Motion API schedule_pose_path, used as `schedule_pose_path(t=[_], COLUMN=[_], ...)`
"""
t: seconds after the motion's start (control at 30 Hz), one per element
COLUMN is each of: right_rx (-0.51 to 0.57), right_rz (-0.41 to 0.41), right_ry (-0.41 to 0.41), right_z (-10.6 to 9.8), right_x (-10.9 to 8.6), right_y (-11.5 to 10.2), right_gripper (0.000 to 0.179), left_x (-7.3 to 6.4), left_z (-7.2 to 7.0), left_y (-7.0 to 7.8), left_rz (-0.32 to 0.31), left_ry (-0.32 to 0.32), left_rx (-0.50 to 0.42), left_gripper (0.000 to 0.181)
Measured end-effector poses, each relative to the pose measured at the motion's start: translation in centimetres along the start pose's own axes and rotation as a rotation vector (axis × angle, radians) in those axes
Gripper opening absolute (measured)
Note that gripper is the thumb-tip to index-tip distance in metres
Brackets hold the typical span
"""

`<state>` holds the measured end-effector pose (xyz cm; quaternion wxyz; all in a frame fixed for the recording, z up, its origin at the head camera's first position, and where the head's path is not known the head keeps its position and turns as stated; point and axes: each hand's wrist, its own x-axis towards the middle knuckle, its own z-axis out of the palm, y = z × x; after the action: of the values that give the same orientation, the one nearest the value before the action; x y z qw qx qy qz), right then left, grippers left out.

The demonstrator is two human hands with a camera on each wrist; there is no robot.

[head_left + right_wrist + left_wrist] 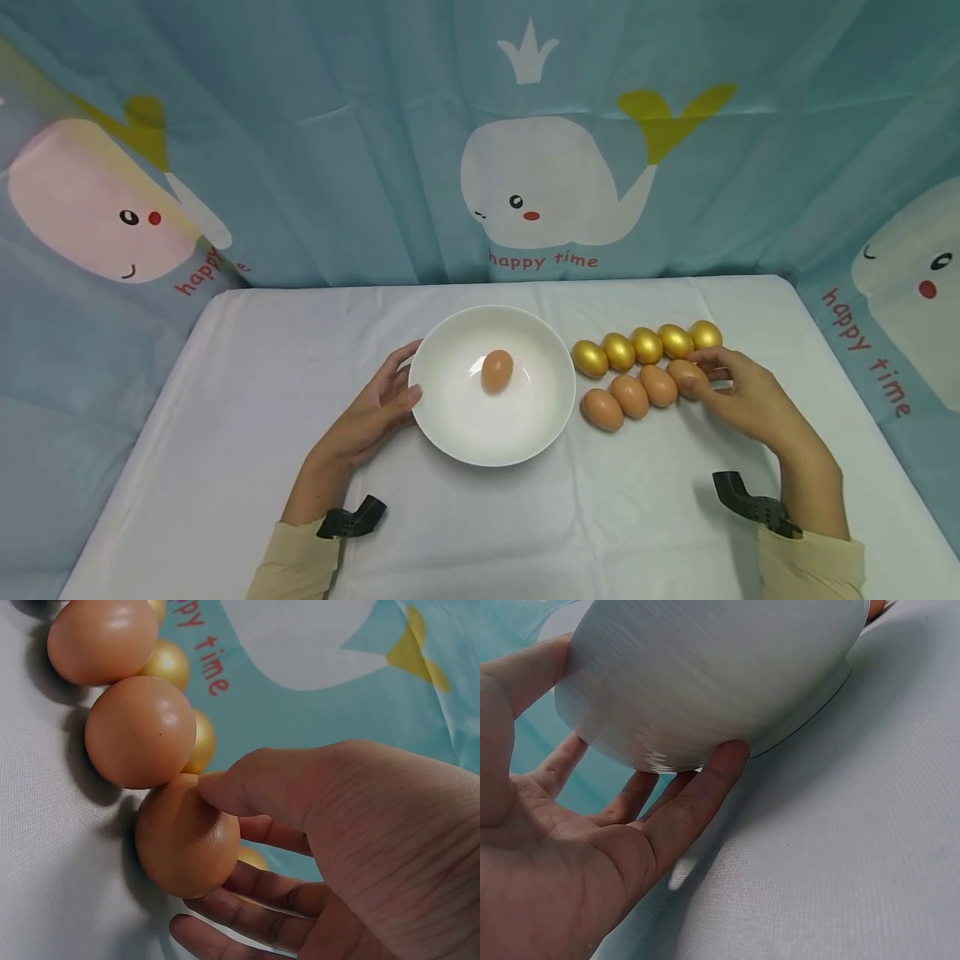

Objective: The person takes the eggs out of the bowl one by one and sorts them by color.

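Observation:
A white bowl stands on the table with one brown egg lying inside it. My left hand holds the bowl's left side, thumb at the rim and fingers spread under the outer wall, as the left wrist view shows. To the right of the bowl runs a slanting row of several brown eggs. At that row's far right end, my right hand grips the last brown egg between thumb and fingers. This egg still appears to touch its neighbour.
Just behind the brown row lies a row of several gold eggs, close to my right fingers. A white cloth covers the table. A blue curtain with whale prints hangs along the back and sides.

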<state>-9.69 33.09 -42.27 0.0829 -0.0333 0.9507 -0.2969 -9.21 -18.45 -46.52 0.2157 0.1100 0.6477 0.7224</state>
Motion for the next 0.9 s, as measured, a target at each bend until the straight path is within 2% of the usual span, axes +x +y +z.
schedule_pose_path(t=[0.23, 0.4, 0.53, 0.77, 0.9], right_rx=[0.005, 0.019, 0.046, 0.065, 0.125], right_rz=[0.007, 0.004, -0.046, -0.114, -0.213], right_ry=[-0.015, 0.021, 0.117, 0.373, 0.412], right_z=[-0.5, -0.5, -0.2, -0.1, 0.9], right_x=[-0.1, -0.7, -0.9, -0.8, -0.3], right_y=[-0.2, -0.1, -0.2, -1.7, -3.7], right_gripper=[0.064, 0.063, 0.054, 0.040, 0.036], left_x=[-0.2, -0.2, 0.1, 0.4, 0.1], left_z=[-0.2, -0.2, -0.1, 0.0, -0.1], left_y=[0.0, -0.4, -0.7, -0.8, -1.0], left_rz=[0.008, 0.001, 0.001, 0.011, 0.017], left_ry=[-0.006, -0.009, -0.018, -0.025, -0.005], left_rx=[-0.008, -0.003, -0.006, -0.011, -0.011], left_gripper=[0.069, 0.068, 0.068, 0.068, 0.068])
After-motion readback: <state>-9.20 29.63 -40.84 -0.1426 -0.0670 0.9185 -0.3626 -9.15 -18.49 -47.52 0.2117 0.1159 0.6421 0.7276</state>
